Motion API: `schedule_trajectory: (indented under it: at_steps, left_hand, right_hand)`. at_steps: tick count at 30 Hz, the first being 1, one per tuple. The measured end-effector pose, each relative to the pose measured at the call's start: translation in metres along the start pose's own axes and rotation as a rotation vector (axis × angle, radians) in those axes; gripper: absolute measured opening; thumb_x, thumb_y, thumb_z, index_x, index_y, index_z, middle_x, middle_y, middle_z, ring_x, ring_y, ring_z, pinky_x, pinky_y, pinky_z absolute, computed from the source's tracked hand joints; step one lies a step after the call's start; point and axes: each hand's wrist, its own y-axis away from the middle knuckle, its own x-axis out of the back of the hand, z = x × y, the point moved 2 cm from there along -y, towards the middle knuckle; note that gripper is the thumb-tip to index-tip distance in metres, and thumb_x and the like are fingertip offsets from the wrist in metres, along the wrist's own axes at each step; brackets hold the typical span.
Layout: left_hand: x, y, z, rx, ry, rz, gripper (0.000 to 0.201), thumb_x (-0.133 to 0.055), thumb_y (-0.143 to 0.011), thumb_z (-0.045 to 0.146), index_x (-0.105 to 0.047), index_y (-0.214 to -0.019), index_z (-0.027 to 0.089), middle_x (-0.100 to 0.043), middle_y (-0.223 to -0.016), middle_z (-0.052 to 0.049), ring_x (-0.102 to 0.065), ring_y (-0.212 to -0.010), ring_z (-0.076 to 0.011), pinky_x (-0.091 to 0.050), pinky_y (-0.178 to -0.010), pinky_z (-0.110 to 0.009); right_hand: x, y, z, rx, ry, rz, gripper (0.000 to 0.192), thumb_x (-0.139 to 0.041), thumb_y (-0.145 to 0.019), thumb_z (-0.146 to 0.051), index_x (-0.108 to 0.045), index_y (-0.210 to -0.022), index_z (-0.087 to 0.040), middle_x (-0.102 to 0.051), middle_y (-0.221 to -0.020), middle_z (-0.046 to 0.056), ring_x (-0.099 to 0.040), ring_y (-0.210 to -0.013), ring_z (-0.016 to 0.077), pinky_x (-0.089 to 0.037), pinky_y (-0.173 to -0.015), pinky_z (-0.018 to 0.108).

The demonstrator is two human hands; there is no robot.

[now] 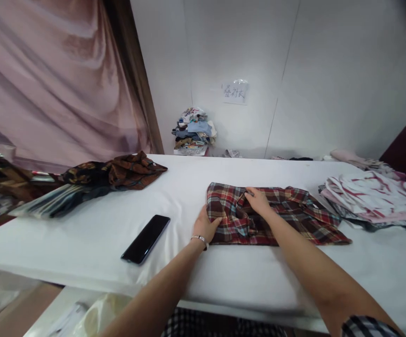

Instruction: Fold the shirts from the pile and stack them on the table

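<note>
A red, brown and white plaid shirt (294,213) lies partly folded, stretched left to right across the white-covered table. My left hand (205,226), with a bracelet at its wrist, grips the shirt's left end. Its thumb rests on top of the cloth, and the other fingers are partly hidden at the edge. Farther in, near the far edge, the fingers of my right hand (258,201) are closed on a fold of the same shirt. Loose folds bunch up between the two hands.
A black phone (145,238) lies left of the shirt on the white cloth (93,248). Brown and striped garments (132,171) are heaped at the far left. Folded clothes (374,196) are stacked at the right. Behind the table, a clothes pile (195,128) stands by the wall.
</note>
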Motion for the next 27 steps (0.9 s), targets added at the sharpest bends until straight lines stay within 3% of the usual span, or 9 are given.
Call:
schedule_trajectory:
  at_steps: [5,10,12,15,18,21,24,27]
  left_hand:
    - [-0.002,-0.005,-0.007,-0.009,0.025,-0.010,0.070,-0.068,-0.079,0.018,-0.039,-0.144,0.019,-0.056,-0.142,-0.013,-0.054,-0.129,-0.0244,-0.042,-0.108,-0.037]
    - [-0.001,-0.008,-0.012,-0.014,0.054,-0.024,0.071,-0.067,-0.079,0.016,-0.039,-0.144,0.020,-0.054,-0.143,-0.013,-0.053,-0.129,-0.0242,-0.041,-0.108,-0.036]
    - [-0.001,-0.007,-0.012,-0.009,0.047,-0.041,0.072,-0.066,-0.079,0.017,-0.038,-0.146,0.020,-0.054,-0.142,-0.013,-0.055,-0.128,-0.0247,-0.043,-0.106,-0.035]
    - [-0.001,-0.005,-0.010,-0.020,0.002,-0.063,0.071,-0.063,-0.081,0.015,-0.037,-0.147,0.022,-0.054,-0.141,-0.012,-0.057,-0.125,-0.0244,-0.045,-0.104,-0.033]
    - [0.000,-0.005,-0.006,-0.020,-0.044,-0.091,0.070,-0.058,-0.082,0.012,-0.036,-0.148,0.022,-0.052,-0.141,-0.013,-0.059,-0.121,-0.0252,-0.047,-0.102,-0.034]
    - [0.001,-0.005,-0.004,-0.008,-0.064,-0.116,0.071,-0.056,-0.082,0.012,-0.034,-0.149,0.023,-0.052,-0.141,-0.013,-0.061,-0.118,-0.0256,-0.049,-0.099,-0.035]
    - [0.001,-0.006,-0.003,-0.002,-0.074,-0.133,0.070,-0.054,-0.083,0.014,-0.033,-0.149,0.023,-0.052,-0.141,-0.013,-0.062,-0.115,-0.0260,-0.050,-0.097,-0.036]
    - [0.001,-0.007,-0.003,0.003,-0.089,-0.139,0.069,-0.053,-0.083,0.015,-0.033,-0.149,0.021,-0.052,-0.140,-0.014,-0.063,-0.114,-0.0265,-0.049,-0.097,-0.036]
  right_hand:
    - [0.003,-0.045,-0.026,0.030,0.257,-0.161,0.049,-0.049,-0.094,-0.035,-0.057,-0.136,-0.012,-0.058,-0.140,0.013,-0.054,-0.129,0.0225,-0.040,-0.107,0.030]
    - [-0.014,-0.073,-0.040,0.029,0.383,-0.285,0.032,-0.067,-0.082,-0.030,-0.075,-0.110,-0.016,-0.071,-0.119,0.012,-0.064,-0.112,0.0254,-0.047,-0.092,0.028]
    - [-0.016,-0.079,-0.043,0.033,0.418,-0.273,0.024,-0.062,-0.084,-0.024,-0.076,-0.103,-0.018,-0.073,-0.115,0.010,-0.065,-0.110,0.0248,-0.046,-0.090,0.028]
    - [-0.017,-0.084,-0.041,0.014,0.455,-0.196,0.031,-0.049,-0.091,-0.020,-0.074,-0.109,-0.017,-0.069,-0.122,0.014,-0.062,-0.115,0.0264,-0.045,-0.092,0.032]
    - [-0.024,-0.080,-0.030,-0.022,0.465,-0.187,0.028,-0.051,-0.089,-0.017,-0.075,-0.103,-0.016,-0.071,-0.117,0.016,-0.063,-0.112,0.0270,-0.046,-0.091,0.033]
    - [-0.028,-0.076,-0.018,-0.039,0.427,-0.192,0.024,-0.055,-0.088,-0.020,-0.076,-0.100,-0.018,-0.073,-0.113,0.011,-0.066,-0.108,0.0231,-0.047,-0.089,0.029]
    - [-0.015,-0.078,-0.016,-0.056,0.366,-0.161,0.029,-0.056,-0.088,-0.024,-0.073,-0.110,-0.017,-0.073,-0.115,0.009,-0.067,-0.106,0.0207,-0.049,-0.090,0.027]
    - [0.007,-0.072,-0.032,-0.047,0.313,-0.081,0.042,-0.046,-0.094,-0.028,-0.063,-0.130,-0.015,-0.063,-0.134,0.010,-0.061,-0.118,0.0203,-0.046,-0.099,0.030]
